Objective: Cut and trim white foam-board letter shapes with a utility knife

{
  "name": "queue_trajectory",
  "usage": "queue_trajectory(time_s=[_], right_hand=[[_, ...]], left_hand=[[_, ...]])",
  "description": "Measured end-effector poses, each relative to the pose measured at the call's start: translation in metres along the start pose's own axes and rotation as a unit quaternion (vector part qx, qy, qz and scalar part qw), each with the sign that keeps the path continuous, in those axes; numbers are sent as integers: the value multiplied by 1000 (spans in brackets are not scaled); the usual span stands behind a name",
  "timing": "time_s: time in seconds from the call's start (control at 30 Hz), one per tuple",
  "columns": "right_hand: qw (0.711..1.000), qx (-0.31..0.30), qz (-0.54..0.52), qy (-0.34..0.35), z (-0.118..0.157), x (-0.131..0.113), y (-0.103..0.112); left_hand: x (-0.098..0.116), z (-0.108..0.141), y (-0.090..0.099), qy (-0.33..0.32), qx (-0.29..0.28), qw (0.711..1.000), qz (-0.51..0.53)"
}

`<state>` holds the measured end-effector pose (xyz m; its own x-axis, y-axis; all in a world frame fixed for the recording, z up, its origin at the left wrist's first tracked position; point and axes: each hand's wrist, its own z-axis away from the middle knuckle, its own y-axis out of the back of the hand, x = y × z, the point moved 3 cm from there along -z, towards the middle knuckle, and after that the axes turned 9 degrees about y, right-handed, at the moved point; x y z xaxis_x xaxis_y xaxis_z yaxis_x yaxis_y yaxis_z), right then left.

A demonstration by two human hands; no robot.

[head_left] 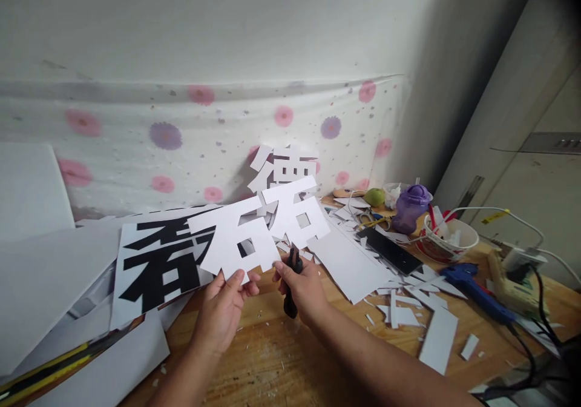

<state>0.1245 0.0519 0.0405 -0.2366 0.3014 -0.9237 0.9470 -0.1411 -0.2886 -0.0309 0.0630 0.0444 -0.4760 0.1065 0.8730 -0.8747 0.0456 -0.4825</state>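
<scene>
My left hand point(223, 310) pinches the lower edge of a white cut-out character point(226, 246) with a square hole in it. In my right hand point(307, 286) is a black utility knife point(291, 304), held roughly upright; I cannot make out its blade. The right thumb and fingertips meet at or very near the cut-out's lower right corner. Just behind, a second white cut-out point(315, 216) of similar shape stands tilted. A more intricate white cut-out character point(295, 163) leans against the wall covering farther back. On the left lies a sheet printed with black characters point(149, 268).
White offcuts point(402, 316) litter the wooden table point(254, 364). A black phone point(390, 251), a blue glue gun point(476, 292), a purple cup point(411, 207) and a white bowl point(467, 237) crowd the right, with cables. Large white boards point(49, 292) and a yellow-black strip point(54, 367) occupy the left.
</scene>
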Motion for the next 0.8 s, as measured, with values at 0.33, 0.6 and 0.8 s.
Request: queue_trajectory(time_s=[0.33, 0.6, 0.8], right_hand=[[697, -177, 693, 40, 10, -45, 95], [712, -121, 689, 66, 13, -38, 111], [888, -254, 319, 215, 109, -90, 50]], left_hand=[[22, -11, 11, 24, 80, 994, 74], [23, 40, 25, 71, 96, 992, 46], [19, 89, 50, 112, 130, 985, 35]])
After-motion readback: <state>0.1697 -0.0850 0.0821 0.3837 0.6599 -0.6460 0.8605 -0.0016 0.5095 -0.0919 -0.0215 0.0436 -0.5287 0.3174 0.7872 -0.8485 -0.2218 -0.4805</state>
